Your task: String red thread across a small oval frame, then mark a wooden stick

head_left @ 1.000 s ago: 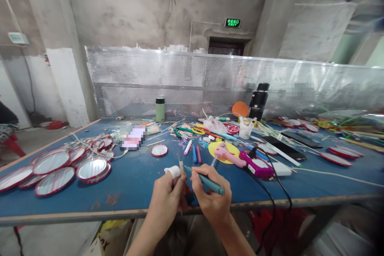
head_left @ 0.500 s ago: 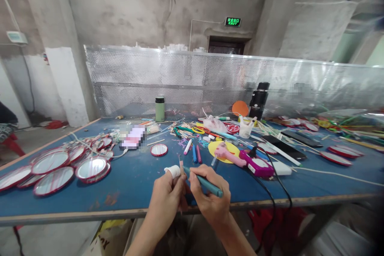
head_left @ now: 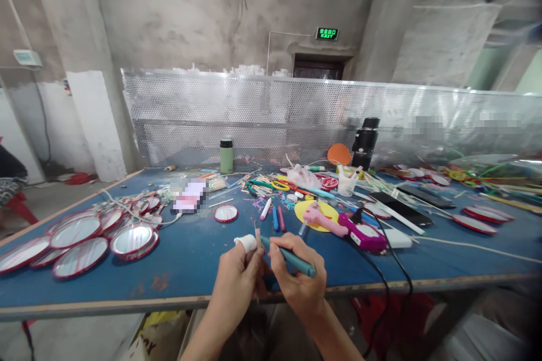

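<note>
Near the table's front edge, my right hand (head_left: 300, 273) is closed around a teal marker pen (head_left: 298, 261), its tip pointing left. The tip end reaches a thin, light wooden-looking strip (head_left: 257, 237) that my left hand (head_left: 239, 273) pinches upright. The strip's lower part is mostly hidden by my fingers. A white wrap (head_left: 245, 243) covers a finger of the left hand. Just beyond the hands lie a blue marker (head_left: 275, 218), a magenta marker (head_left: 281, 219), a white marker with a pink end (head_left: 266, 208) and a small round red-rimmed mirror (head_left: 226, 214).
Several red-rimmed mirrors (head_left: 80, 258) overlap at the left, beside a phone (head_left: 189, 196) on a cable. A pink-and-purple glue gun (head_left: 330, 220) lies across a yellow disc (head_left: 305, 211) at the right. A green bottle (head_left: 226, 157) and a black flask (head_left: 366, 144) stand at the back.
The view has shifted slightly. Both hands keep nearly the same pose, with the marker still held against the strip.
</note>
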The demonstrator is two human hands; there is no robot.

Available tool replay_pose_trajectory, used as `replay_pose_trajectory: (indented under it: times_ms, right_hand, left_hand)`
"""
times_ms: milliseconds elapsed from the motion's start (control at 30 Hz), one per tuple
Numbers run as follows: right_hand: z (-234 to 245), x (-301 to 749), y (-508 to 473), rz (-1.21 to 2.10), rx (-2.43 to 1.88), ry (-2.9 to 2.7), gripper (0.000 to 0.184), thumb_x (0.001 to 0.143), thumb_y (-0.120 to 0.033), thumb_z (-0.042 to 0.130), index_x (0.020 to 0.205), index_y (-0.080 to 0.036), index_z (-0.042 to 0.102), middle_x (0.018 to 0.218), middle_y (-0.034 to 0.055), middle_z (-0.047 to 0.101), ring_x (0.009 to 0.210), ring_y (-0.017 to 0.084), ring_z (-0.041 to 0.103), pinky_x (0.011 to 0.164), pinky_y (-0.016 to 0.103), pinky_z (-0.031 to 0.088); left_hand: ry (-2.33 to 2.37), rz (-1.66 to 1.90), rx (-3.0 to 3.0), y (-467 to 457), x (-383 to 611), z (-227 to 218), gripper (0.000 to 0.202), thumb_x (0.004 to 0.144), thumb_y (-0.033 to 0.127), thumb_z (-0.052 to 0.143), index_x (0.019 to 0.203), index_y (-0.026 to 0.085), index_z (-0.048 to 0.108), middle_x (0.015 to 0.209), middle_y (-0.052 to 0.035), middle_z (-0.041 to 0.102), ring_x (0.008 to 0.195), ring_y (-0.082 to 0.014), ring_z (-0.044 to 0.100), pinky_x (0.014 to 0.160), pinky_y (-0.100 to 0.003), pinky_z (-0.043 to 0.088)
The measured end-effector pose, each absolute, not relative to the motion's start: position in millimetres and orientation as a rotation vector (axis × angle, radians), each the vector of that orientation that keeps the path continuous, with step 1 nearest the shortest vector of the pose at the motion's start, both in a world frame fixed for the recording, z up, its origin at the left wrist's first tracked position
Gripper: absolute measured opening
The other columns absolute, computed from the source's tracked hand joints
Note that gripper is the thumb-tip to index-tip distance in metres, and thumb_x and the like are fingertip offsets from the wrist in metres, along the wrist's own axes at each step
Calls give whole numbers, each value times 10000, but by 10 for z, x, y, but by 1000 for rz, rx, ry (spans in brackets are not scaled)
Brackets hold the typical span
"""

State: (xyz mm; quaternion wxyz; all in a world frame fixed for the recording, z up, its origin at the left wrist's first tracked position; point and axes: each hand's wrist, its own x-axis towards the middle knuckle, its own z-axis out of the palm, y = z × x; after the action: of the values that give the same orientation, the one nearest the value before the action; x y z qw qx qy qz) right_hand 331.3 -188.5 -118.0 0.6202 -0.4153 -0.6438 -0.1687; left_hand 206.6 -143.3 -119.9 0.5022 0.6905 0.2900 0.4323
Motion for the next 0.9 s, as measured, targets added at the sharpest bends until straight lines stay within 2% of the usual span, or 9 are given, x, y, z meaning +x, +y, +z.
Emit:
replay_pose_trajectory:
  times_ms: [333, 900]
  right_hand:
    - [-1206, 3310, -1882, -438, -979, -1441, 111, 886, -100, 613, 907, -203, 649, 703, -20, 660, 587, 105, 637, 588, 218, 503]
    - [-1195, 3319, -1887, -447, -979, -1485, 106, 894, -119, 604, 928, -208, 649, 763, 6, 707, 664, 137, 697, 620, 227, 537]
  left_hand:
    - [711, 1046, 1666, -1426, 2056, -1214, 327, 901, 475, 534, 722, 203, 558, 458, 28, 585, 366, -149, 560, 385, -213, 421]
    - [713, 1041, 1688, -1430, 2048, -1222, 352, 923, 494, 518, 729, 202, 554, 455, 39, 569, 367, -141, 550, 382, -208, 407]
